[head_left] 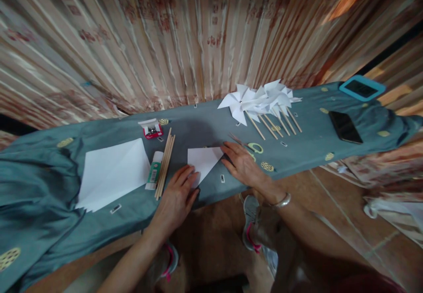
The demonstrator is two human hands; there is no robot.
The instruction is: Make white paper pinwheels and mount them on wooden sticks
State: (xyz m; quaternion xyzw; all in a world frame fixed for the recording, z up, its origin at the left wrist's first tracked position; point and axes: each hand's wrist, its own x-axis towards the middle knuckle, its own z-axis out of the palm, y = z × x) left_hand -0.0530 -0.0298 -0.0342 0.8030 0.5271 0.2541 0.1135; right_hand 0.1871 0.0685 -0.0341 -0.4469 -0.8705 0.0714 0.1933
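A white sheet of paper (pixel 202 160), folded into a triangle, lies on the cloth in front of me. My left hand (pixel 180 196) grips its lower left corner, fingers on top and the thumb at the near edge. At the right corner, my right hand (pixel 243 163) holds the paper between fingertips and thumb. Scissors with light green handles (pixel 255 148) lie just behind my right hand, which partly hides them. Left of my left hand are several wooden sticks (pixel 166 165) and a glue stick (pixel 154 170).
A stack of white paper (pixel 114 172) lies at the left, near a small red and white box (pixel 152 129) of metal pins. Several paper pinwheels (pixel 241 102) lie at the back right. Farther right are a phone (pixel 345 127) and a blue-framed device (pixel 362 88). Curtains (pixel 198 37) hang behind.
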